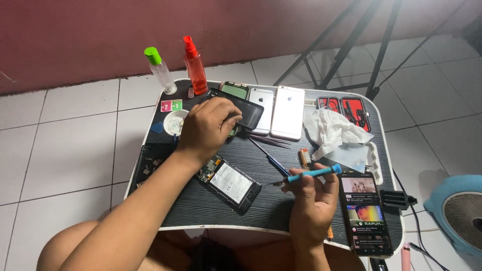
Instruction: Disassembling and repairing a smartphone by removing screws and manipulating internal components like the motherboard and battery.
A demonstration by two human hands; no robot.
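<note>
My left hand (208, 125) reaches across the small dark table (281, 160) and grips a black phone back cover (248, 113) near the far edge. My right hand (314, 198) holds a blue-handled screwdriver (311, 174) level above the table, tip pointing left. An opened phone (231, 183) with its battery and circuit board exposed lies between my hands, partly under my left forearm.
Two clear spray bottles, one green-capped (159, 70), one red (195, 68), stand at the back. Two pale phones (276, 110) lie face down. A crumpled white cloth (334, 130), an open red tool case (349, 109), and a lit phone (366, 213) showing video sit right. A blue fan (459, 211) stands on the tiled floor.
</note>
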